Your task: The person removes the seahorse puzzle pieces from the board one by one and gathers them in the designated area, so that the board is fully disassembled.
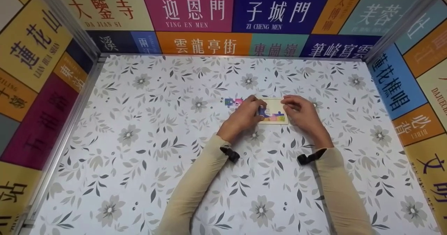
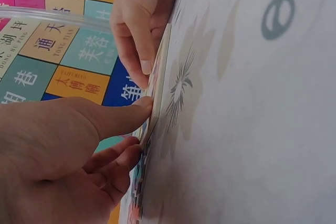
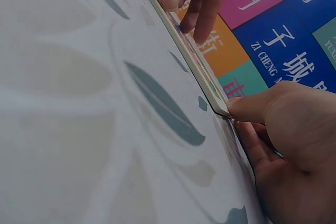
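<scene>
A small, pale-rimmed jigsaw puzzle board (image 1: 274, 123) lies on the patterned table, with joined colourful pieces along its lower part and bare cream backing at upper right. My left hand (image 1: 244, 114) holds its left side, thumb on the near edge and fingers curled over the top; the hand hides that end. At the right edge, my right hand (image 1: 303, 111) grips the board, and the right wrist view has its thumb (image 3: 249, 108) on the corner. Loose jigsaw pieces (image 1: 228, 102), blue and pink, lie just left of the board, partly behind my left hand.
White tablecloth (image 1: 139, 179) with grey leaves and flowers covers the table. Coloured panels with Chinese lettering (image 1: 195, 9) stand along the back and both sides, with metal rails at the corners. Each wrist carries a small black camera mount (image 1: 232, 154).
</scene>
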`<state>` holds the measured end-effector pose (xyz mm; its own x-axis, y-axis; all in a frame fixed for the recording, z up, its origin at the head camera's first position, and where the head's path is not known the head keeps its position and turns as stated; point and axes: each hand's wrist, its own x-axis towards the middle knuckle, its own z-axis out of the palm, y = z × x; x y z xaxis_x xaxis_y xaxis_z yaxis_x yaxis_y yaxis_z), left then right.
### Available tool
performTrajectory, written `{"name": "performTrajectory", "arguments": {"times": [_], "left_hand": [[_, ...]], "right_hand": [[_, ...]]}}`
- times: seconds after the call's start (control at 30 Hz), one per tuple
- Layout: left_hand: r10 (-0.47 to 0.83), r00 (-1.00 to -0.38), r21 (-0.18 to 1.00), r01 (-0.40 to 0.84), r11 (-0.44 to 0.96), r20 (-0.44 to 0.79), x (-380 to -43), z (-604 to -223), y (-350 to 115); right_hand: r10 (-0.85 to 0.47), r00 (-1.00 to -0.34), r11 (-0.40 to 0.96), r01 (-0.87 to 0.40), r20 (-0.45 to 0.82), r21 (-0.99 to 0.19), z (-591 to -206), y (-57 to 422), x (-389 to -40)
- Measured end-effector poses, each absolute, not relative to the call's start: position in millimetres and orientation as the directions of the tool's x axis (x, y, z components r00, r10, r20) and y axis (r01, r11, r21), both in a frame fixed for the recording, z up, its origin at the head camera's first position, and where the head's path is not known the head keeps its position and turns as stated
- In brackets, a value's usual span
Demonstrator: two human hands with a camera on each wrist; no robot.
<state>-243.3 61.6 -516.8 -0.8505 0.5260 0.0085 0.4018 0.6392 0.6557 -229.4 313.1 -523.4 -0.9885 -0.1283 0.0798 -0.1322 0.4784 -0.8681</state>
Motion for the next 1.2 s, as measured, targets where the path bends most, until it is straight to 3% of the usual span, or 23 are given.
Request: {"name": "performTrajectory", "arguments": {"times": [0.37, 0.67, 0.93, 1.2], "left_hand": [[0.519, -0.855, 0.563, 0.434, 0.703, 0.010, -244.4, -515.8, 63.3], [0.524, -0.852, 0.563, 0.433, 0.704, 0.000, -247.3, -516.5, 60.2], [0.541, -0.838, 0.549, 0.489, 0.678, 0.077, -246.8, -518.0, 59.4], [0.567, -0.803, 0.463, 0.578, 0.672, 0.180, -249.0, -518.5, 60.0]], "right_hand": [[-0.119, -0.989, 0.491, -0.131, 0.083, -0.861, -547.0, 327.3, -239.7], [-0.134, -0.988, 0.498, -0.133, 0.076, -0.857, -548.3, 328.2, -241.4], [-0.131, -0.988, 0.482, -0.130, 0.075, -0.867, -540.2, 320.9, -237.5], [-0.138, -0.988, 0.447, -0.120, 0.064, -0.887, -515.2, 309.2, -225.2]]}}
